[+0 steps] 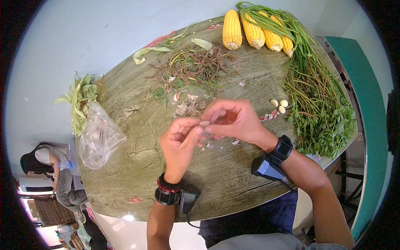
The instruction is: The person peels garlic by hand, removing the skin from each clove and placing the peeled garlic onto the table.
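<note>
Over the middle of the table, my left hand [180, 139] and my right hand [233, 118] meet at the fingertips. Pinched between them is a small garlic clove [204, 123] with brownish skin on it. Just beyond the fingers lies a heap of papery garlic skins [188, 109], with more white flakes [236, 142] scattered near my right hand. Three peeled garlic cloves [282, 109] sit to the right, apart from my hands.
Corn cobs [232, 31] lie at the far right beside a long bundle of greens [312, 91]. Brown stem scraps [196, 64] are piled at the back. At left are corn husks [81, 93] and a clear plastic bag [99, 137]. Another person [62, 175] sits beyond the left edge.
</note>
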`<state>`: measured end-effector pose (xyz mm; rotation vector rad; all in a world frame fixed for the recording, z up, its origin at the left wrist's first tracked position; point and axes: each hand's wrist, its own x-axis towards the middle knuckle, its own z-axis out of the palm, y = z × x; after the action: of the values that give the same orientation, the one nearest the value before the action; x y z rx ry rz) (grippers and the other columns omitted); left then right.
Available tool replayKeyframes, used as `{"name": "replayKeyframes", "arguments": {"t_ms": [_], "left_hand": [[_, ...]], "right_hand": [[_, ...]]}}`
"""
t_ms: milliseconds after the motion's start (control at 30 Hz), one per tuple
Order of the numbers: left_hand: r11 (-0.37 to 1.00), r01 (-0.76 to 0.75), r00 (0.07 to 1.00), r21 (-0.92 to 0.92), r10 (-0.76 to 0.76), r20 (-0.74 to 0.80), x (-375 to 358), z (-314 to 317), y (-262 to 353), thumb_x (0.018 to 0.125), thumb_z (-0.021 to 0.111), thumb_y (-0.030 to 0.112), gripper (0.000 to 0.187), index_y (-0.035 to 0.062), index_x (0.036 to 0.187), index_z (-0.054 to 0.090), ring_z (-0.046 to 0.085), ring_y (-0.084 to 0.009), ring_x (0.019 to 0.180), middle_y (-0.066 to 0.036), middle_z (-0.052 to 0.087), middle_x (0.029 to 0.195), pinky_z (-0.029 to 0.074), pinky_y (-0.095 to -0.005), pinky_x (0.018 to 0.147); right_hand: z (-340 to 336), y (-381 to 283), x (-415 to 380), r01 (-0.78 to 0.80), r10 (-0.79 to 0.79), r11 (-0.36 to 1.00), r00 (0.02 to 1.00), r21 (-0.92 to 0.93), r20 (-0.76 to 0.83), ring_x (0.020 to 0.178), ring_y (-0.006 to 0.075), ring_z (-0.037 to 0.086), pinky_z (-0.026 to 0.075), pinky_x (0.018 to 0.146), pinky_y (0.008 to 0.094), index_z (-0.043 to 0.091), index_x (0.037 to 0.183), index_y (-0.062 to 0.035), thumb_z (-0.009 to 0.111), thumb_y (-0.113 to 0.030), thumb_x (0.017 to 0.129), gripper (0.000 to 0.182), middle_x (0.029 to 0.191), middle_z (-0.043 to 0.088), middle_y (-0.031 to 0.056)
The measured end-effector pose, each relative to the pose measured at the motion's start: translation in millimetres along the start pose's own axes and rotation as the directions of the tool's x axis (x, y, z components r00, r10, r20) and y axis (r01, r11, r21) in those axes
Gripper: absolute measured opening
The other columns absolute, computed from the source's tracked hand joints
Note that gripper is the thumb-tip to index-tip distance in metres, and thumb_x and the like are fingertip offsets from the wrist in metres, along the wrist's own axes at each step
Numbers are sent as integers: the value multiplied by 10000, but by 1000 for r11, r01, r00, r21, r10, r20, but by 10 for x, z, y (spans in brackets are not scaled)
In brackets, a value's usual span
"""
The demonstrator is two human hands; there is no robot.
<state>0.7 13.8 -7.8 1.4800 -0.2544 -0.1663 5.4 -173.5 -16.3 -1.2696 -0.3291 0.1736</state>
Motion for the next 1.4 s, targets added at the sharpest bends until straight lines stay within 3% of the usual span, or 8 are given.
{"name": "replayKeyframes", "arguments": {"t_ms": [133,333,433,533,633,733,833,1400], "left_hand": [[995,79,997,-61,-79,2,17,-18,10,913,619,69,172,-17,1061,602,634,-124,723,-99,682,942,510,-230,574],[995,81,996,-50,-79,34,18,-14,15,918,617,81,164,-23,1045,615,633,-121,720,-90,684,933,510,-231,572],[995,81,996,-53,-78,50,19,-9,22,921,611,78,134,-14,1019,620,631,-114,721,-75,678,902,514,-230,576],[993,20,999,119,-15,-46,-20,61,-40,912,609,55,82,-7,965,613,598,-90,668,-38,636,789,491,-218,554],[822,-213,966,528,259,-14,-31,20,-76,857,645,-2,106,32,958,639,620,-131,690,-72,639,824,494,-230,561],[762,-314,908,566,416,-57,-21,68,-32,798,678,-45,177,35,953,650,616,-150,707,-89,619,852,489,-238,556],[684,-386,888,618,458,48,-7,73,55,801,673,-44,164,18,952,653,613,-151,806,-85,632,933,508,-235,639],[672,-377,894,638,445,59,-18,75,84,778,679,-68,168,25,919,678,620,-160,786,-90,623,925,515,-247,620]], "right_hand": [[24,-66,6,-62,63,998,997,23,-38,818,80,598,526,652,210,661,995,10,742,29,773,236,972,620,53],[22,-6,10,161,-168,973,985,-167,-28,679,79,603,509,553,209,698,997,-24,747,-38,786,217,953,605,43],[26,8,8,197,-208,964,977,-178,-49,662,70,601,502,543,199,699,987,-26,754,-56,787,209,910,636,32],[31,-21,-24,26,-35,994,996,-102,-87,639,59,601,500,540,193,699,974,-25,754,-69,794,193,841,667,21],[76,-41,-29,-64,51,995,985,-74,-165,627,48,600,497,533,194,699,960,-23,748,-72,804,170,780,679,15],[56,-14,-22,-42,25,990,992,-134,-122,637,48,603,498,536,200,699,952,-20,743,-66,806,159,779,677,20],[42,-30,-38,-67,53,980,996,-189,-75,698,69,626,509,590,199,692,966,11,717,1,812,156,839,680,46],[39,6,-30,-26,14,989,997,-147,-79,715,83,624,504,589,214,706,952,20,728,23,780,174,879,678,73]]}}
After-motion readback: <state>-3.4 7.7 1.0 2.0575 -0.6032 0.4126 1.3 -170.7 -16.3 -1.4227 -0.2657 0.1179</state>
